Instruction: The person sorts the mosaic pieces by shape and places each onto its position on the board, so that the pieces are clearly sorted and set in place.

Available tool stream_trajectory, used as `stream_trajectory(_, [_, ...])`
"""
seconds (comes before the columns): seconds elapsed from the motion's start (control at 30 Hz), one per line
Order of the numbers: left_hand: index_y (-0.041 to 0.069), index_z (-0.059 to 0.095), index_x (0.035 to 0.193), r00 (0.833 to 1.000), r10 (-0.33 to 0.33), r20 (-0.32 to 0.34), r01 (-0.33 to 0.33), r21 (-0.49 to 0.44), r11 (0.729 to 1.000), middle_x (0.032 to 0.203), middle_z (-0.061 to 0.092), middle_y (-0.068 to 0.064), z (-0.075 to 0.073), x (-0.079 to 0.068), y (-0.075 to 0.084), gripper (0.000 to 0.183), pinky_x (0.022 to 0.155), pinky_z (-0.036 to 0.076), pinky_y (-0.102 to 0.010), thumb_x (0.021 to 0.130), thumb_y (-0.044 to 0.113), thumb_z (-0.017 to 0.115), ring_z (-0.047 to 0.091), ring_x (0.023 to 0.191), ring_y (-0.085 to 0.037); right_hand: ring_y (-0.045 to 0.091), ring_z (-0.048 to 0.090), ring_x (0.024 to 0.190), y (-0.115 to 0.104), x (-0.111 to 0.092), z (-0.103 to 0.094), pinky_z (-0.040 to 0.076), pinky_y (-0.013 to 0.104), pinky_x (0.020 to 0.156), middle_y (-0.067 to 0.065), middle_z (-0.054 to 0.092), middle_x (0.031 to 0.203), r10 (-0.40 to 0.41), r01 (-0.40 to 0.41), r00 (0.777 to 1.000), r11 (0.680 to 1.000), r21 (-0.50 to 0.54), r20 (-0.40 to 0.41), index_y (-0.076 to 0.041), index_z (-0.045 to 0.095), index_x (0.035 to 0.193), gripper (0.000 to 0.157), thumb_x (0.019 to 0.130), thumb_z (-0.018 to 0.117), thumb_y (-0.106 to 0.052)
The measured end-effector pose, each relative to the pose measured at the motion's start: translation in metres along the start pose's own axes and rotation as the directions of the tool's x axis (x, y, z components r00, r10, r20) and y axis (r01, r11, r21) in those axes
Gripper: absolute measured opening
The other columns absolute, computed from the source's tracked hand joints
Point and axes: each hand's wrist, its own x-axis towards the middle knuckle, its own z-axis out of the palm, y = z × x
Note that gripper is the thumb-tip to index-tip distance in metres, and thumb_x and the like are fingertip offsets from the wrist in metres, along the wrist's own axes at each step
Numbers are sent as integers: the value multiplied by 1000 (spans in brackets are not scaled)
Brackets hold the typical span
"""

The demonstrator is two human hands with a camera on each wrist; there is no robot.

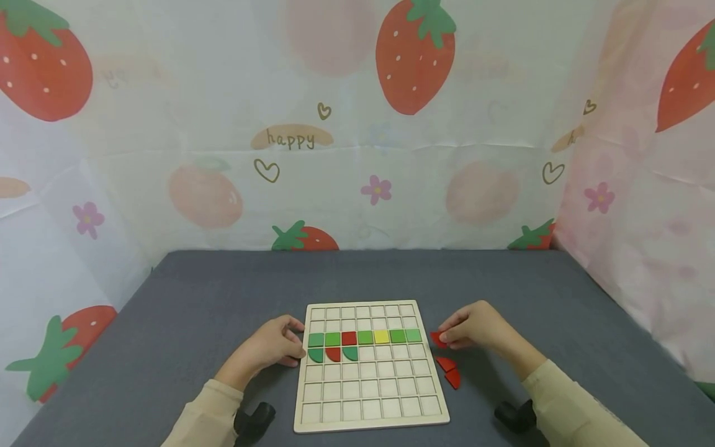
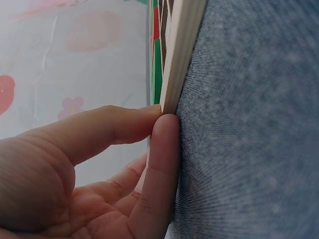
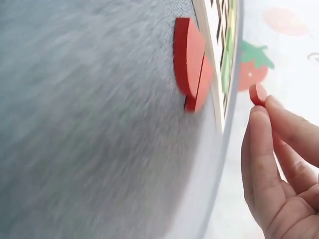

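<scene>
A pale wooden grid board [image 1: 370, 410] lies on the grey cloth, coloured pieces in two of its rows. At its left edge rests my left hand [image 1: 275, 340], fingertips touching the rim; the left wrist view shows thumb and finger [image 2: 164, 159] against the board's side [image 2: 179, 55]. Right of the board, my right hand [image 1: 475, 326] pinches a red piece [image 1: 438, 339] between thumb and fingers, clear of the cloth in the right wrist view. Two more red, curved-edged pieces [image 1: 453, 378] lie close together below that hand, beside the board.
The filled row holds green, red and yellow squares [image 1: 382, 336]; beneath it sit green and red rounded pieces [image 1: 333, 354] at the left. Black wrist straps [image 1: 516, 416] stick out near both sleeves. A strawberry-print cloth [image 1: 357, 205] hangs behind the table.
</scene>
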Motion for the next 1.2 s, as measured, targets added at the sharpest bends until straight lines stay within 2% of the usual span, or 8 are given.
stream_trajectory(0.33, [-7,52,123,1000,1,-3,-1,4,1000,88,58,-14,-1,1,0,46,66,60,-36,81,-6,71,62,72,-21,17,73,66,-22,20,35,63,35,69,9,75,81,10,-11,1000,999,53,15,5,75,90,15,79,81,-4])
stream_trajectory(0.73, [-7,52,123,1000,-1,-4,1,2,1000,88,58,-14,0,1,-1,46,65,60,-35,81,-6,71,62,72,-21,16,71,58,-36,29,71,62,32,63,9,75,74,42,-43,999,999,28,32,-1,78,84,9,76,83,-2])
stream_trajectory(1.2, [-7,52,122,1000,-8,-14,8,3,1000,88,59,-15,1,0,0,45,65,60,-35,81,-7,70,62,71,-21,12,68,55,-46,29,90,61,29,59,10,74,74,41,-40,997,999,-9,62,0,77,82,8,77,82,-1])
